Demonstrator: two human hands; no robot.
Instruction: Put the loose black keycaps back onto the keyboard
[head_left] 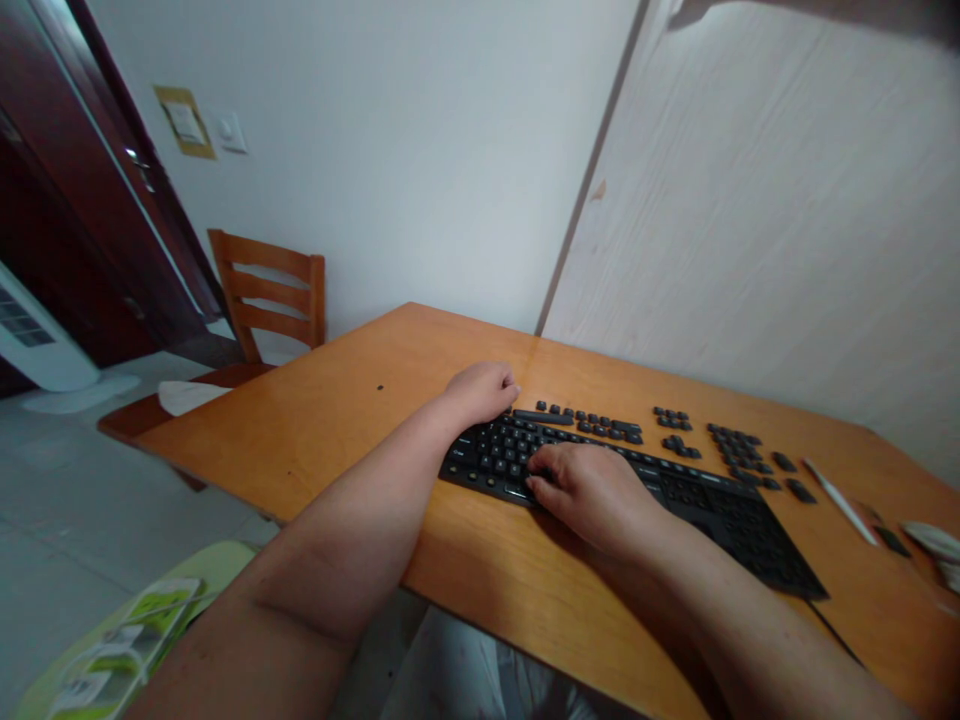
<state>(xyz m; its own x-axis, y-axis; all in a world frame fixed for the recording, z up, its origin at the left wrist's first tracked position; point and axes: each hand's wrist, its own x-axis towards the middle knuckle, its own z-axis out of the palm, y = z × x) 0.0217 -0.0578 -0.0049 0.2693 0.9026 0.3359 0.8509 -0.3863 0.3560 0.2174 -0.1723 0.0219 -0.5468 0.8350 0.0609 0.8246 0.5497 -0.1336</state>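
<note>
The black keyboard (739,520), partly fitted with keycaps (510,443), lies on a wooden desk (337,420) beside a pale wall (420,150). Left hand (482,390) and right hand (589,485): fingers curled, grip unclear.

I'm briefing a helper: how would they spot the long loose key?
On the wooden table lies a black keyboard. Along its far edge, near the left hand, is the long key: one bar, far longer than the loose keys nearby.

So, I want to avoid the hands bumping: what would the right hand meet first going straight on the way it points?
The right hand would likely first meet the seated keys just ahead of its fingers on the keyboard. If it's above them, perhaps the left forearm; depth is unclear.
</note>
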